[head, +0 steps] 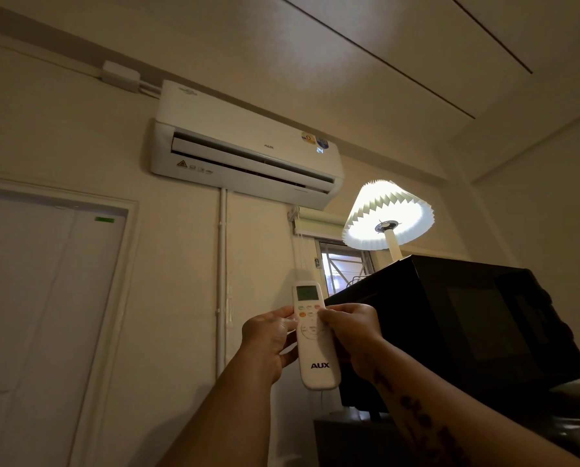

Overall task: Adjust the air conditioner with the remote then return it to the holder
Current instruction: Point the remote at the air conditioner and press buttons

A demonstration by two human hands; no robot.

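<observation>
White AUX remote (315, 335) held upright, long axis close to vertical with a slight lean, display end on top and aimed up toward the air conditioner (245, 153). Logo end at the bottom, hanging free below both palms. Green-tinted screen at the top of the remote lit, button rows beneath it, digits too small to read.

Left hand (268, 342) wrapped around the remote's left edge, palm turned inward, thumb tip resting near the upper buttons, fingers curled behind the body. Closed grip on the remote. Right hand (351, 335) closed in from the remote's right side, fingers bunched, thumb tip pressed at the button row by the orange key. Both forearms rising from the bottom edge, converging on the remote; dark lettering along the right forearm.

Well above the remote: wall-mounted AUX split unit, louvre open, blue "24" glowing at its right end. Up and to the right of the remote, a pleated lamp (388, 214) lit, standing on a black microwave (477, 318) just right of the remote. Left of the remote, a pale door (46, 298). Behind the remote's top, a window (344, 267) under a rolled blind. No holder to be made out.
</observation>
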